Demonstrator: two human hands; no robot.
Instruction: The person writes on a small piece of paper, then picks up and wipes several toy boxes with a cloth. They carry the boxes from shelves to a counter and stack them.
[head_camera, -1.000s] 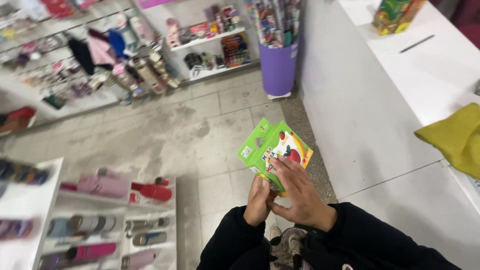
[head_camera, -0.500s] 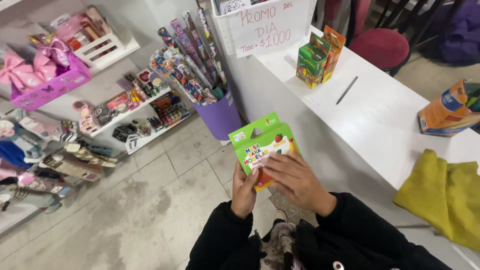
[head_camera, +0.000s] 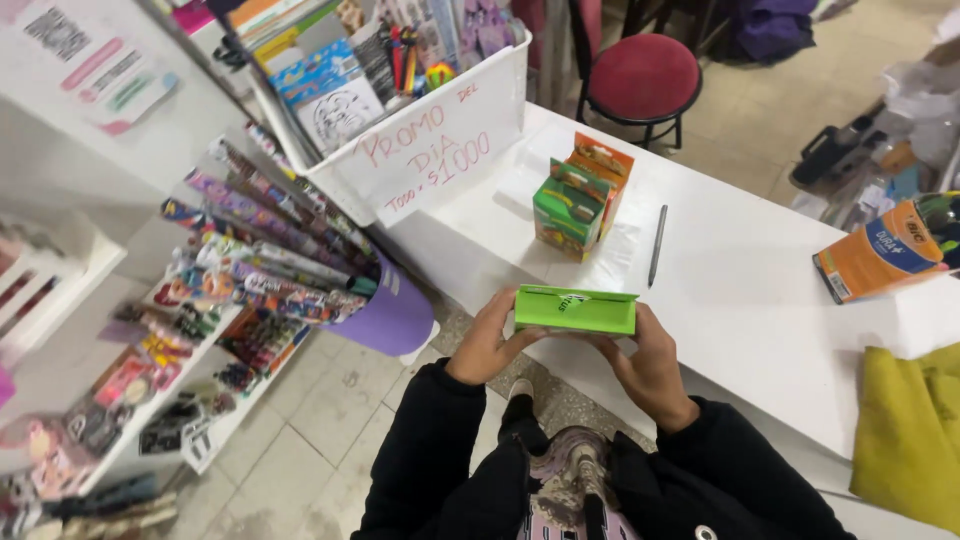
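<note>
A flat green cardboard box (head_camera: 576, 310) is held level between both hands at the near edge of the white counter (head_camera: 760, 290). My left hand (head_camera: 485, 340) grips its left end, fingers under it. My right hand (head_camera: 650, 365) grips its right end from below. Only the box's thin green edge faces me. Both sleeves are black.
On the counter stand green and orange boxes (head_camera: 580, 200), a grey pen (head_camera: 657, 245), an orange carton (head_camera: 880, 255) and a yellow cloth (head_camera: 910, 430). A white bin (head_camera: 430, 130) of booklets and pens sits at the counter's end. A purple bucket (head_camera: 395, 315) of rolled paper, a red stool (head_camera: 640, 80).
The view swung from the floor and shelves up to the counter. The green box has turned from face-up to edge-on and moved toward the counter, still in both hands.
</note>
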